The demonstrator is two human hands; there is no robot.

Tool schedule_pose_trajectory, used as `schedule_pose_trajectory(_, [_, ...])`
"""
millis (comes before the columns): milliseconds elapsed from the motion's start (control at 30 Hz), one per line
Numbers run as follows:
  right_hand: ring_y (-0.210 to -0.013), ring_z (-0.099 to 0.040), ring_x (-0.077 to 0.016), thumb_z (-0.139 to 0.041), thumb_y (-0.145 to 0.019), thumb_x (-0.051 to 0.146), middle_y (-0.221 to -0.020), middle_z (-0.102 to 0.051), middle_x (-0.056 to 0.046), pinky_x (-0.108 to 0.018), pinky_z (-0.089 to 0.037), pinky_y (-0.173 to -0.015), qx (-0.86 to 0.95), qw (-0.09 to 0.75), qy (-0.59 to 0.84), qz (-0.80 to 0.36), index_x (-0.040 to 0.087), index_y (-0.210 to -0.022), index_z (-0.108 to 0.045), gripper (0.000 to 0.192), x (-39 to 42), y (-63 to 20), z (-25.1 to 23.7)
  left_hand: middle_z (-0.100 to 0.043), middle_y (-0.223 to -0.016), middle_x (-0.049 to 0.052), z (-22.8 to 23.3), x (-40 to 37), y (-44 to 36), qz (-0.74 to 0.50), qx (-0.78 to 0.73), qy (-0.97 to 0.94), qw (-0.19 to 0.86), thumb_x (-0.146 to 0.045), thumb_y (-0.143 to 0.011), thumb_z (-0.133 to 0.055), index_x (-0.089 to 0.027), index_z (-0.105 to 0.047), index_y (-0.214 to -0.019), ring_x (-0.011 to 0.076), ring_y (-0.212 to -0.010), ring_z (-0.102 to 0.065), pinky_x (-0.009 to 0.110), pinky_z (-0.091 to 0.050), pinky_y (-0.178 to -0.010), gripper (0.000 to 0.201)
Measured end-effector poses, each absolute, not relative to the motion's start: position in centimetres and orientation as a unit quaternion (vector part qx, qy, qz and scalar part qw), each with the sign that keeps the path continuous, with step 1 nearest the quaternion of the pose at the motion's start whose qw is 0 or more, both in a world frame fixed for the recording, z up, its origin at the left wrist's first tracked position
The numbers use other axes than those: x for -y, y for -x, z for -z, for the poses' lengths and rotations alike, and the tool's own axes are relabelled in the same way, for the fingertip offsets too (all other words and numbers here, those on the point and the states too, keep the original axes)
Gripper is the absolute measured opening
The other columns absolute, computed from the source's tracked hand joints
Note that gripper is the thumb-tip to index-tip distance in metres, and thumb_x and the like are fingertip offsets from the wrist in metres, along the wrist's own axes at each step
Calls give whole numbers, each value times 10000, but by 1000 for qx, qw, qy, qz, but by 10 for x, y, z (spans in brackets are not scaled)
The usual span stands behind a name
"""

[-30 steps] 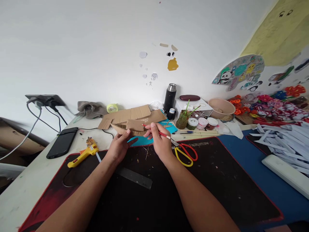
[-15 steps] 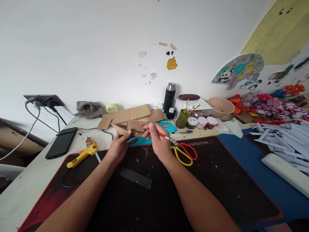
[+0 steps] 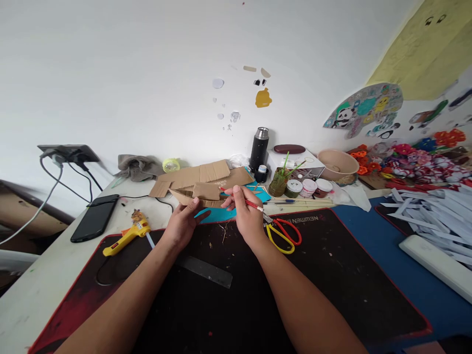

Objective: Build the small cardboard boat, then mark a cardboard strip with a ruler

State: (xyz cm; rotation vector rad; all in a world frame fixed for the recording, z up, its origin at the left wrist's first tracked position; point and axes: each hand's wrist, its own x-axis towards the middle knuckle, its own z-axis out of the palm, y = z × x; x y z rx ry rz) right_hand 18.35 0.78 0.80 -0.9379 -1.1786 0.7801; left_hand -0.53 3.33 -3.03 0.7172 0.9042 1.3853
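My left hand (image 3: 185, 222) grips a folded piece of cardboard (image 3: 206, 191) at its left end, thumb on top. A raised flap stands along the middle of that piece. My right hand (image 3: 246, 214) pinches a red pencil (image 3: 250, 203), whose tip points left at the flap's right edge; whether it touches I cannot tell. Behind the held piece lie larger cardboard strips (image 3: 201, 173) with printed letters. Under it shows a blue sheet (image 3: 217, 215). Scissors (image 3: 283, 235) with one red and one yellow handle lie right of my right hand.
A yellow glue gun (image 3: 127, 236) and a black phone (image 3: 95, 218) lie at left. A clear ruler (image 3: 206, 271) rests on the black mat (image 3: 324, 275). Behind stand a black flask (image 3: 259, 148), paint jars (image 3: 309, 187) and a glass with green brushes (image 3: 279, 183). White paper strips (image 3: 431, 216) are piled at right.
My right hand and the pencil have shifted slightly to the right. The flap on the held cardboard looks a little more upright; my left hand keeps its grip.
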Motion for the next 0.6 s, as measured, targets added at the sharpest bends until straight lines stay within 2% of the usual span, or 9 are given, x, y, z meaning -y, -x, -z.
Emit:
schedule_pose_trajectory(233, [-666,-758,-201,-580,-1086,776,-701,-775,-35,-303,-609,-627,521,655,418,-353,226,-965,-797,604,-8,-181,-7,-789,-1194,73,31,-33,5,-600,-395,-324,615,-482,-691,-1074,-228,-751,-1092,301,-1119,-750,498,-632,-997,574])
schedule_pose_trajectory(433, [-669,-767,-200,-577,-1088,771,-712,-788,-40,-296,-602,-613,533,645,415,-357,224,-953,-795,604,-8,-180,-7,-784,-1134,52,29,-33,6,-597,-397,-324,617,-488,-681,-1083,-223,-759,-1092,276,-1080,-747,495,-625,-1019,587])
schedule_pose_trajectory(600, [-671,-776,-206,-566,-1092,777,-710,-790,-42,-300,-610,-611,535,643,420,-352,228,-953,-795,611,-8,-180,-6,-792,-1172,65,29,-32,5,-595,-398,-337,612,-502,-709,-1062,-229,-747,-1095,301,-1120,-758,514,-621,-1023,568])
